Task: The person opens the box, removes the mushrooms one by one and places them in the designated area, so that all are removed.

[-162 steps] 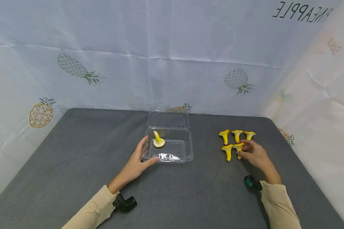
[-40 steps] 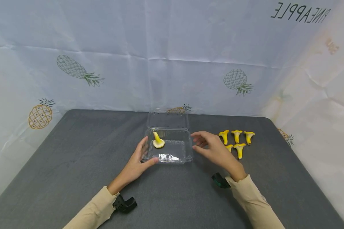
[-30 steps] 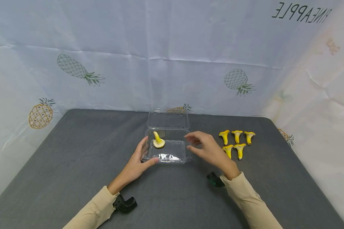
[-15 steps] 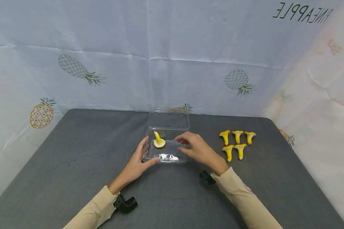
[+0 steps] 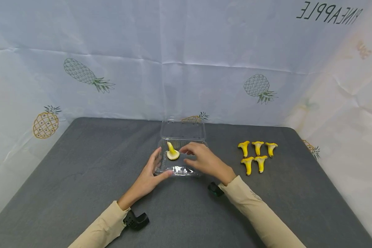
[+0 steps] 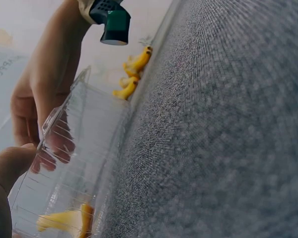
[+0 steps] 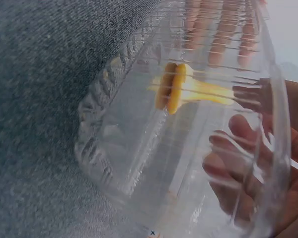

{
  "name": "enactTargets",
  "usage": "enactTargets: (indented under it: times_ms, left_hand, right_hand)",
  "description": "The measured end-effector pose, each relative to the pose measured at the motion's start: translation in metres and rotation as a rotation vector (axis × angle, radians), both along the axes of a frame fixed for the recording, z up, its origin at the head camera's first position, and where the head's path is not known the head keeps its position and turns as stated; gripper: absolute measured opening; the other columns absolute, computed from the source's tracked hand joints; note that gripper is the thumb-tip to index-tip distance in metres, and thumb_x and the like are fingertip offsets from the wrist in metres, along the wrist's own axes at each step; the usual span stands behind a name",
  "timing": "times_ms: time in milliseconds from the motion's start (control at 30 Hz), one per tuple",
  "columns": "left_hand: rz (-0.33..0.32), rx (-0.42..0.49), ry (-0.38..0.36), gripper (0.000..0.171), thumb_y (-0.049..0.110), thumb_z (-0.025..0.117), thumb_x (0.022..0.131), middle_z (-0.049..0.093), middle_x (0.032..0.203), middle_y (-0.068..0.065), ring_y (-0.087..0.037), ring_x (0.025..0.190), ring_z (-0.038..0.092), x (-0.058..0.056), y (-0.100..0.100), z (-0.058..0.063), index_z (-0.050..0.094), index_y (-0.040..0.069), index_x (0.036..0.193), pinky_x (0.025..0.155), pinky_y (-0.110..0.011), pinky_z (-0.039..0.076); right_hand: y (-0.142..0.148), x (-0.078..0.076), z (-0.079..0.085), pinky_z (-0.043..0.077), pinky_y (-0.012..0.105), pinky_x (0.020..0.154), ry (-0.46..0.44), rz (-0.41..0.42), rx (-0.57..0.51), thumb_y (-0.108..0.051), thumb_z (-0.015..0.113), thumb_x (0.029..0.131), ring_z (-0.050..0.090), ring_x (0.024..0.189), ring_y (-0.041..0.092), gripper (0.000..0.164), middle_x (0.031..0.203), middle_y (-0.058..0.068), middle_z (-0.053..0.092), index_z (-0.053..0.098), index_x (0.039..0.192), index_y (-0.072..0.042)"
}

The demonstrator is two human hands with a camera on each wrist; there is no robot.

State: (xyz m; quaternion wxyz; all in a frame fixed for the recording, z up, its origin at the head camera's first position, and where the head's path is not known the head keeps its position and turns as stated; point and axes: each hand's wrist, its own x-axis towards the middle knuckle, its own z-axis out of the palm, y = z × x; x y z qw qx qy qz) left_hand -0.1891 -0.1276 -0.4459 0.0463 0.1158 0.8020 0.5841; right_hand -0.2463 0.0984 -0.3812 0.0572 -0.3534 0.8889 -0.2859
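A clear plastic clamshell box (image 5: 183, 171) stands with its lid tilted back. Inside, at its left end, one yellow chanterelle mushroom (image 5: 172, 154) rests on its cap with the stem up. My left hand (image 5: 145, 179) grips the box's near left corner, its thumb on the front rim and fingers along the left wall. My right hand (image 5: 203, 160) hovers over the box from the right, bent fingers close beside the mushroom and nothing between them. Through the clear wall in the right wrist view, the fingers (image 7: 228, 148) appear just short of the mushroom's stem (image 7: 208, 91).
Several more yellow chanterelles (image 5: 257, 147) lie in two rows on the dark grey table (image 5: 111, 151), right of the box. A pale curtain (image 5: 136, 86) printed with pineapples hangs right behind the table's far edge.
My right hand has come left from the loose chanterelles, carrying nothing, over the box's right wall to the mushroom inside. The left hand and the box have stayed put.
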Motion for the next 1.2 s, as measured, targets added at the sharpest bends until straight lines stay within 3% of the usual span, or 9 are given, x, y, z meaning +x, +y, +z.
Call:
enactTargets:
  times_ms: [567,833,1200]
  left_hand:
    - [-0.004,0.017,0.002,0.093,0.027,0.070,0.094,0.005,0.167,-0.016,-0.040,0.153,0.015,0.000,0.000,-0.001,0.006,0.013,0.160,0.122,-0.057,0.023]
    - [-0.002,0.015,0.005,0.091,0.021,0.069,0.095,0.006,0.167,-0.015,-0.040,0.153,0.015,0.000,0.001,-0.001,0.006,0.013,0.160,0.122,-0.057,0.023]
    - [-0.002,0.015,0.002,0.091,0.021,0.068,0.095,0.006,0.167,-0.017,-0.041,0.152,0.015,0.000,0.000,0.000,0.005,0.011,0.160,0.121,-0.058,0.023]
  right_hand:
    - [-0.022,-0.011,-0.006,0.053,0.043,0.099,-0.076,-0.028,0.025,-0.011,0.072,0.091,0.062,0.116,0.029,0.047,0.133,0.014,0.061,0.057,0.134,-0.002]
    - [-0.027,-0.015,-0.008,0.052,0.042,0.103,-0.115,-0.038,0.016,-0.009,0.071,0.092,0.061,0.123,0.030,0.052,0.139,0.015,0.058,0.052,0.139,-0.001]
    - [-0.036,-0.021,-0.012,0.054,0.039,0.101,-0.146,-0.033,0.034,-0.009,0.071,0.092,0.062,0.119,0.025,0.056,0.133,0.013,0.061,0.048,0.142,-0.001]
